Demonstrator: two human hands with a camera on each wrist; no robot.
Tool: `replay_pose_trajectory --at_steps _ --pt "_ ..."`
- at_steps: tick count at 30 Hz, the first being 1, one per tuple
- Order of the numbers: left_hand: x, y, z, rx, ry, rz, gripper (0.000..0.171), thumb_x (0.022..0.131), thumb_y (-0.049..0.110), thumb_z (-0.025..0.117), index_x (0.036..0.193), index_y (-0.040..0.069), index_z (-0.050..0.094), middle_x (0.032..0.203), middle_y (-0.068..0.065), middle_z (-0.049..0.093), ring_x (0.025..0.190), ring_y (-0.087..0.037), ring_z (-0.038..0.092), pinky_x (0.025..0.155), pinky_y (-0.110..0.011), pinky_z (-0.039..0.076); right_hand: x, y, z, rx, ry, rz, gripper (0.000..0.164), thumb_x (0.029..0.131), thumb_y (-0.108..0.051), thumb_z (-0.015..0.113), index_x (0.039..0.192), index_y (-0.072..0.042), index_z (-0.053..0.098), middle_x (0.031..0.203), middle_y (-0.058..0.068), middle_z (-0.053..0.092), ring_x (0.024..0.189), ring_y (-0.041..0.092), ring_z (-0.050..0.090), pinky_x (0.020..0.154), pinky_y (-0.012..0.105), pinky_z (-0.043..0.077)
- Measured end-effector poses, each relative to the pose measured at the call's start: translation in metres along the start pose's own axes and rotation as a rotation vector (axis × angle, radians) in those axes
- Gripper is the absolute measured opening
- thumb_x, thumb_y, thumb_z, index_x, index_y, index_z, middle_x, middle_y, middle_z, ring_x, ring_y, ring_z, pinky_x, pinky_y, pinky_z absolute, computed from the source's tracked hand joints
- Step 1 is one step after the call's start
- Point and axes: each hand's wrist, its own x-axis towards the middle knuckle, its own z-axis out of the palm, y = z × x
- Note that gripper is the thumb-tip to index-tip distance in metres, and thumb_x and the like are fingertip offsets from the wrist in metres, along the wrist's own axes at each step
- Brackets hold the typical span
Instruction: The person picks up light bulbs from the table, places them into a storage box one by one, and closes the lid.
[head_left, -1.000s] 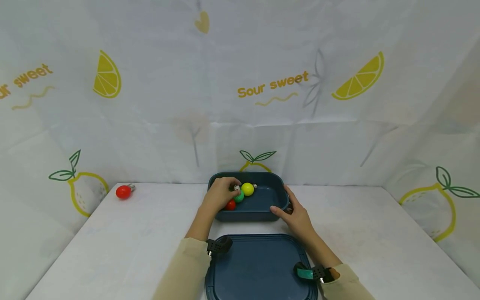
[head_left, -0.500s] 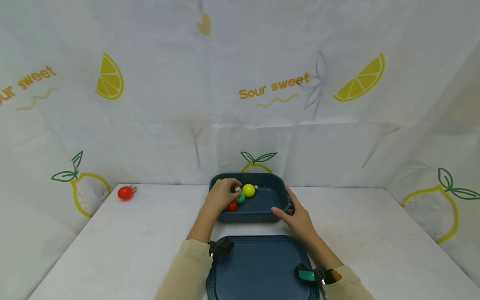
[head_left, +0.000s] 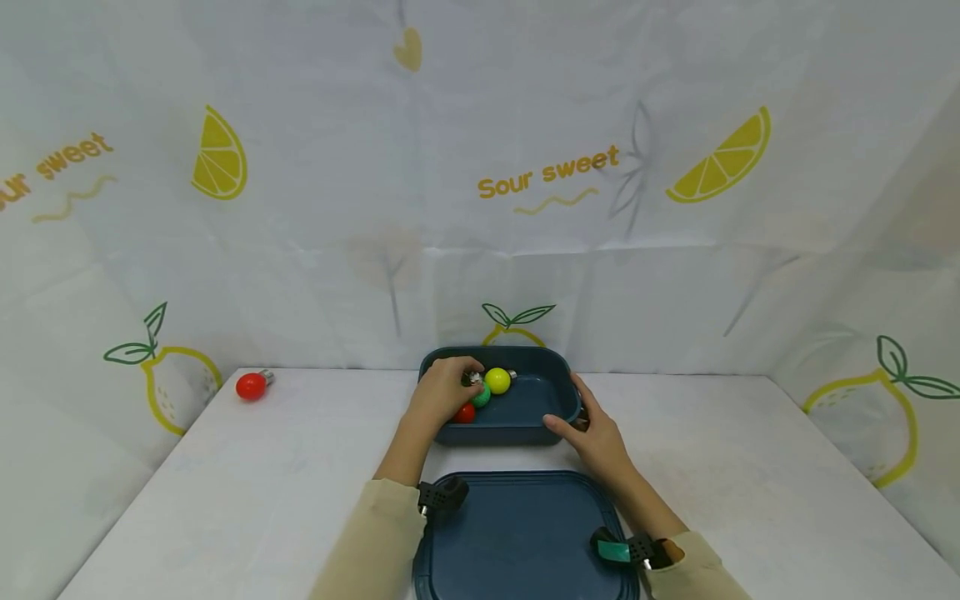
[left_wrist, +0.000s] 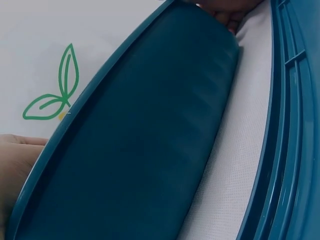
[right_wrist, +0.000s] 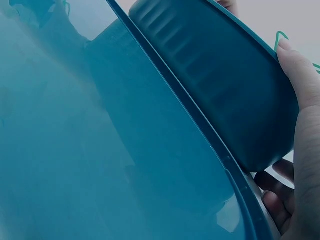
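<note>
1. Nearest in, two pale sleeves [head_left: 371, 533] reach across a white bench [head_left: 712, 467], each wrist wearing one black strap [head_left: 442, 494].
2. One dark blue tray [head_left: 525, 542] lies flat between the forearms.
3. Just beyond it, one deep blue box [head_left: 498, 435], and the right hand [head_left: 597, 433] has it by the right front corner, thumb over the rim, fingers around the outside!
4. Inside, three balls in plain sight: one red ball [head_left: 465, 413], one green ball [head_left: 481, 396], one yellow ball [head_left: 497, 381].
5. The left hand [head_left: 442, 390] is in over the box's left side, thumb and finger pinching a silver cap [head_left: 475, 378] beside the green one; whose cap, I can't tell.
6. Far left, one red bulb [head_left: 251, 386] lies on the bench, well apart.
7. Behind everything, white cloth [head_left: 337, 167]: two lemon wedges, two "Sour sweet" captions, one heart.
</note>
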Motion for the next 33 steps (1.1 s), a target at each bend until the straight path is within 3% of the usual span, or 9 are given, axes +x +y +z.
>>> replay_pose_trajectory --at_steps 4,7,12,18,26,33 --pt "0.001 0.001 -0.001 0.021 0.003 0.009 0.031 0.091 0.019 0.076 0.12 0.011 0.073 0.119 -0.005 0.075 0.101 -0.021 0.071 0.092 -0.041 0.058 0.0 0.0 -0.001 -0.002 0.001 -0.002 0.087 0.095 -0.042 0.068 0.163 -0.027 0.016 0.156 0.025 0.042 0.13 0.043 0.058 0.1 0.051 0.055" --pt "0.001 0.004 -0.007 0.029 0.042 0.02 0.031 0.091 0.022 0.077 0.12 0.011 0.073 0.118 -0.004 0.076 0.103 -0.022 0.071 0.092 -0.042 0.058 -0.001 0.001 -0.001 -0.007 0.004 0.001 0.088 0.094 -0.043 0.068 0.163 -0.028 0.016 0.156 0.025 0.042 0.13 0.042 0.058 0.101 0.052 0.055" --pt "-0.006 0.008 -0.034 0.003 0.176 0.017 0.033 0.092 0.027 0.075 0.121 0.011 0.073 0.118 -0.006 0.075 0.108 -0.026 0.07 0.093 -0.045 0.058 0.0 0.003 -0.002 -0.004 0.006 0.003 0.088 0.094 -0.043 0.069 0.163 -0.029 0.016 0.156 0.024 0.042 0.13 0.041 0.058 0.102 0.052 0.054" --pt "-0.019 0.007 -0.061 -0.002 0.21 -0.039 0.034 0.094 0.028 0.073 0.125 0.014 0.071 0.122 -0.008 0.073 0.112 -0.03 0.069 0.093 -0.048 0.057 0.0 0.001 0.0 0.008 0.001 -0.003 0.087 0.094 -0.043 0.069 0.163 -0.028 0.017 0.156 0.025 0.043 0.128 0.041 0.06 0.097 0.048 0.057" --pt "-0.033 -0.003 -0.081 -0.002 0.234 -0.04 0.036 0.094 0.027 0.073 0.127 0.013 0.07 0.124 -0.008 0.073 0.11 -0.03 0.07 0.091 -0.047 0.059 0.001 0.002 0.004 0.009 0.0 -0.002 0.088 0.094 -0.043 0.069 0.163 -0.028 0.017 0.155 0.025 0.044 0.131 0.042 0.058 0.102 0.052 0.054" --pt "-0.051 -0.028 -0.109 0.113 0.306 -0.025 0.036 0.095 0.026 0.072 0.127 0.011 0.069 0.122 -0.011 0.073 0.104 -0.033 0.071 0.088 -0.049 0.06 0.003 0.001 0.001 -0.007 -0.01 -0.001 0.088 0.095 -0.046 0.067 0.163 -0.03 0.015 0.158 0.023 0.041 0.135 0.041 0.054 0.104 0.053 0.052"
